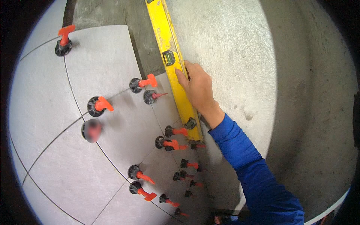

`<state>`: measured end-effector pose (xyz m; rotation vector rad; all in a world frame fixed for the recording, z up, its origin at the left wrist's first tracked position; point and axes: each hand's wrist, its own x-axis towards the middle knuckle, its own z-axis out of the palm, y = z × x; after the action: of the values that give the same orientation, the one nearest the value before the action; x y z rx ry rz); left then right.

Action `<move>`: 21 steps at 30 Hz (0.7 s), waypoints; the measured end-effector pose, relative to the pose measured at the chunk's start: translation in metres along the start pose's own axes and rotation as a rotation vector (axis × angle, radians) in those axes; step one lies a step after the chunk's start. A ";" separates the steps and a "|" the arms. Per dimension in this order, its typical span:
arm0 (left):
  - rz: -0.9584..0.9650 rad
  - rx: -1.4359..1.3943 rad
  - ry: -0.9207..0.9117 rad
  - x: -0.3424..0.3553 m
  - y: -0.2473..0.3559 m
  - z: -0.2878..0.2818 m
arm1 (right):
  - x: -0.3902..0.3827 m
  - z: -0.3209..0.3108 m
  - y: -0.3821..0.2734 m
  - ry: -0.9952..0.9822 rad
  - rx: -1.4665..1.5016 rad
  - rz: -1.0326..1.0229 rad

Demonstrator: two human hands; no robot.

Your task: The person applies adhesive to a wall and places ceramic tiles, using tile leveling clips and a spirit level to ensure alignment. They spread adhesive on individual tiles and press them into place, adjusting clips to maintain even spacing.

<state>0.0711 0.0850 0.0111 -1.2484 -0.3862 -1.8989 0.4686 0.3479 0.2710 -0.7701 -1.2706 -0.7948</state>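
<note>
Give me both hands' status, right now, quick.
Left hand: not in view, so its state cannot be told.
Right hand: closed on the edge of the yellow spirit level, holding it.

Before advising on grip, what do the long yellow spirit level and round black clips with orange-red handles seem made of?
Yellow level: probably satin-painted metal; its straight face shows scuffs. Round black clips: likely matte moulded plastic; discs look ribbed, handles evenly coloured.

pale tiles (101, 56) bear red-and-black clips (98, 106) along their joints, with a yellow spirit level (180, 99) at their right side.
</note>
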 end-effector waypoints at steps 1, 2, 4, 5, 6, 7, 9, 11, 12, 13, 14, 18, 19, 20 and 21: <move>0.007 0.007 -0.010 0.001 0.001 0.001 | 0.000 0.002 -0.001 0.006 0.003 0.005; 0.013 0.016 -0.015 0.001 0.002 0.001 | 0.001 0.002 -0.002 0.011 0.006 0.010; 0.030 0.028 -0.027 0.002 0.004 0.001 | 0.002 0.002 -0.006 0.015 0.055 0.043; 0.038 0.033 -0.028 0.002 0.004 0.000 | 0.001 0.002 -0.008 0.003 0.082 0.061; 0.044 0.040 -0.034 0.001 0.005 -0.001 | 0.001 0.001 -0.010 0.002 0.097 0.063; 0.052 0.043 -0.040 0.001 0.005 -0.002 | 0.000 0.000 -0.012 -0.012 0.114 0.069; 0.064 0.054 -0.045 0.001 0.004 -0.004 | -0.002 -0.002 -0.018 -0.009 0.152 0.048; 0.074 0.057 -0.049 0.001 0.002 -0.005 | -0.005 -0.005 -0.024 0.023 0.188 -0.004; 0.081 0.059 -0.053 0.001 0.001 -0.006 | -0.008 -0.006 -0.027 0.034 0.206 0.006; 0.088 0.060 -0.057 0.002 -0.001 -0.005 | -0.011 -0.006 -0.031 0.047 0.222 0.019; 0.103 0.061 -0.062 0.003 -0.001 -0.005 | -0.013 -0.006 -0.035 0.054 0.234 0.029; 0.164 0.078 -0.079 0.009 0.003 -0.004 | -0.025 -0.008 -0.049 0.031 0.344 0.102; 0.121 0.094 -0.094 0.010 0.006 -0.004 | -0.026 -0.007 -0.051 0.019 0.397 0.120; 0.077 0.111 -0.109 0.011 0.008 -0.003 | -0.027 -0.006 -0.052 0.007 0.451 0.133; 0.031 0.127 -0.122 0.011 0.010 -0.002 | -0.028 -0.005 -0.052 0.022 0.456 0.126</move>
<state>0.0760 0.0723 0.0185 -1.2813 -0.5404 -1.7482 0.4237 0.3185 0.2455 -0.4641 -1.3058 -0.3878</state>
